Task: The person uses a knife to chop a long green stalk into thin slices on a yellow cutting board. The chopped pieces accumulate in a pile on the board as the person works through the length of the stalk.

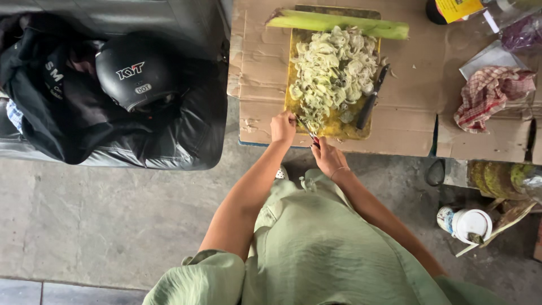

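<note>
A yellow cutting board [340,125] lies on flattened cardboard [415,85] and carries a heap of pale green sliced vegetable [334,68]. Across the board's far end rests a long green stalk [339,22]. My right hand [327,157] is closed on a thin dark knife [306,129] at the board's near edge, blade pointing toward my left hand. My left hand [282,127] has its fingers curled at the board's near left corner, next to the blade tip; I cannot tell whether it grips anything. A black-handled knife [371,99] lies loose on the board's right side.
A black helmet [137,72] and dark clothes sit on a black seat at left. A red-checked cloth [488,95], plastic bags and a dark bottle lie on the cardboard at right. A white lidded tub [466,224] stands on the concrete floor at right.
</note>
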